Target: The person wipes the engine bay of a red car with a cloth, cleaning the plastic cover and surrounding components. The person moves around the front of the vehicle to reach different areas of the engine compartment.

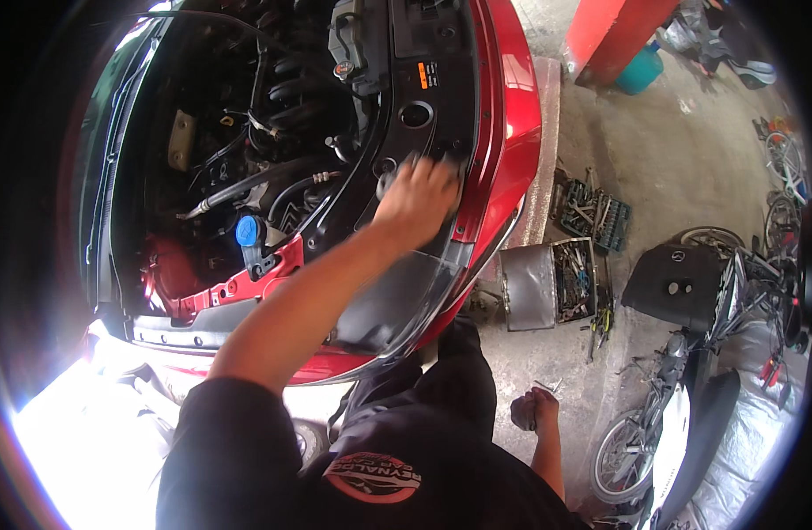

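Note:
My left hand (419, 199) reaches out over the black plastic panel (397, 287) along the front of a red car's open engine bay. Motion smears its fingers, which point down at the panel; whether the dark blur beside them is something held, I cannot tell. Low at my right side, my right hand (544, 408) is closed around a dark crumpled thing (523, 413), perhaps a rag. A thin metal tool (551, 387) pokes out above that fist. A blue cap (248, 231) on a fluid filler stands inside the bay, left of my forearm.
On the floor to the right lie a metal toolbox (529, 287) full of tools and a tray of sockets (591, 212). Further right are a dark car cover panel (675, 287) and a motorcycle (635, 450). A red pillar (613, 35) and a teal container (640, 71) stand beyond.

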### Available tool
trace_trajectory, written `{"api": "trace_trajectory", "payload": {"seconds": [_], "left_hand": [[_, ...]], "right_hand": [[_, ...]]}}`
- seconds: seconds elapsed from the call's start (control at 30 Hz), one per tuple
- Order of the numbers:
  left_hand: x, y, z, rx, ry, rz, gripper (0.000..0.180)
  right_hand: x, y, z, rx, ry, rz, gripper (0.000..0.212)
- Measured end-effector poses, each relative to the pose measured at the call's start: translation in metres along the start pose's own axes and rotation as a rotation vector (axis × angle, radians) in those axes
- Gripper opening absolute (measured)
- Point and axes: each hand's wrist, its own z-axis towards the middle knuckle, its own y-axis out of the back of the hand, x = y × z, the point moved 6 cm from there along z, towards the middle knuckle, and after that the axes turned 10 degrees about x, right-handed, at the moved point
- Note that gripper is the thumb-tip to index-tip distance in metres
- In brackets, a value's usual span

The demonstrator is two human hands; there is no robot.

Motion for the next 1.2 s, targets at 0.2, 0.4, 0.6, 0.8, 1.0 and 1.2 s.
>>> {"api": "trace_trajectory", "payload": {"seconds": [0.2, 0.4, 0.6, 0.8, 1.0, 1.2], "left_hand": [[-0.047, -0.001, -0.038, -0.04, -0.165, 0.152, 0.034], [0.008, 0.0, -0.002, -0.124, 0.045, 0.108, 0.027], [-0.061, -0.01, -0.161, 0.036, -0.201, -0.129, 0.044], [-0.035, -0.001, -0.206, 0.085, -0.075, 0.149, 0.041], [-0.052, -0.005, -0.148, 0.203, -0.015, 0.141, 0.053], [-0.055, 0.012, -0.201, 0.245, 0.155, 0.203, 0.06]], "right_hand": [[-0.172, 0.04, -0.021, -0.069, 0.186, -0.209, 0.023], [-0.167, -0.052, -0.136, -0.057, -0.057, -0.017, 0.027], [-0.283, -0.056, -0.187, 0.071, 0.055, -0.509, 0.024], [-0.232, -0.055, -0.146, 0.11, -0.067, -0.505, 0.022], [-0.162, 0.052, -0.046, -0.081, 0.58, -0.819, 0.02], [-0.049, 0.067, -0.047, -0.083, 0.085, 0.084, 0.025]]}}
